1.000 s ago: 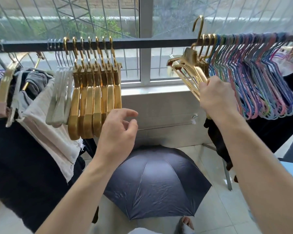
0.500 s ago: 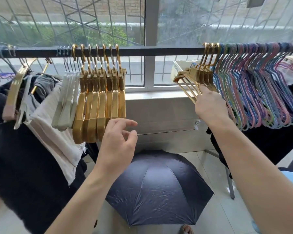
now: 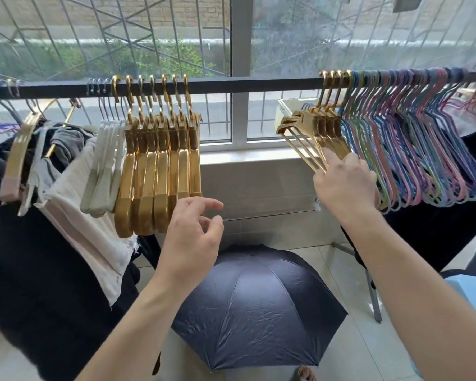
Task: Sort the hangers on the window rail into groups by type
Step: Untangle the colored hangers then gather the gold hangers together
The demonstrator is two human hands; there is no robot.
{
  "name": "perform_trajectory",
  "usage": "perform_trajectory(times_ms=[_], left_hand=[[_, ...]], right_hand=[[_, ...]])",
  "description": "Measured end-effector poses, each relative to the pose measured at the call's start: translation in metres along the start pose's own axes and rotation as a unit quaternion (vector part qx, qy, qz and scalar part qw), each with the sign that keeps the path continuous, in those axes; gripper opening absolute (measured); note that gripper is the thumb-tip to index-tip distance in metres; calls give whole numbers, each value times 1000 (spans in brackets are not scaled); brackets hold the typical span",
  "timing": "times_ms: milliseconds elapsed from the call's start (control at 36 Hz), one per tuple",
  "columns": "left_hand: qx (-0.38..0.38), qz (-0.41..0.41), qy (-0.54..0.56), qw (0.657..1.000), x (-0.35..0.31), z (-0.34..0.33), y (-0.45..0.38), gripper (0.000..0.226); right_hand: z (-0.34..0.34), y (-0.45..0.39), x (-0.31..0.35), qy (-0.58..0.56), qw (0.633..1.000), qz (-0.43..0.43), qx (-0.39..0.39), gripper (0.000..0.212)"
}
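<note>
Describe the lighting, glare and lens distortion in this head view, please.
Head view: daylight through the window backlights the scene; glare shines on the gold hangers; the wide lens bows the rail; the thin coloured hangers soften toward the right edge.

No writing, label, brand, number or sign can be read anywhere in view.
</note>
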State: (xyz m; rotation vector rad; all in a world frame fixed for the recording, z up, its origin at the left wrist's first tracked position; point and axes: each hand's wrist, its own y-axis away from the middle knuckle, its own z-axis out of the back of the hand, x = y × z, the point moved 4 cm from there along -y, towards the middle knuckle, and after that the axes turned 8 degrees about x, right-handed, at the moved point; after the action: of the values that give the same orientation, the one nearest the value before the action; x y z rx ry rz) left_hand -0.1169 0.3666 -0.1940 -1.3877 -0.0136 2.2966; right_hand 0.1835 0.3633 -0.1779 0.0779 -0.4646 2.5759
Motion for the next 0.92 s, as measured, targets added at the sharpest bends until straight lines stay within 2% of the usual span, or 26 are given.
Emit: perform_trajectory(times_ms=[194, 306, 472, 639, 917], left_hand=[[12, 14, 23, 1000, -1, -4, 0, 19], [12, 22, 27, 999, 3, -5, 2, 19], [21, 29, 43, 998, 6, -9, 3, 21], [27, 29, 51, 998, 7, -12, 4, 23], [26, 28, 44, 998, 12, -11, 4, 22]], right_hand=[[-10, 5, -5, 5, 999, 10, -39, 52], [-14, 13, -5, -19, 998, 21, -60, 39], [-37, 24, 0, -10, 1000, 16, -14, 55], [-46, 31, 2, 1, 1000, 19, -17, 66], [-54, 39, -1, -12, 1000, 15, -10, 69]])
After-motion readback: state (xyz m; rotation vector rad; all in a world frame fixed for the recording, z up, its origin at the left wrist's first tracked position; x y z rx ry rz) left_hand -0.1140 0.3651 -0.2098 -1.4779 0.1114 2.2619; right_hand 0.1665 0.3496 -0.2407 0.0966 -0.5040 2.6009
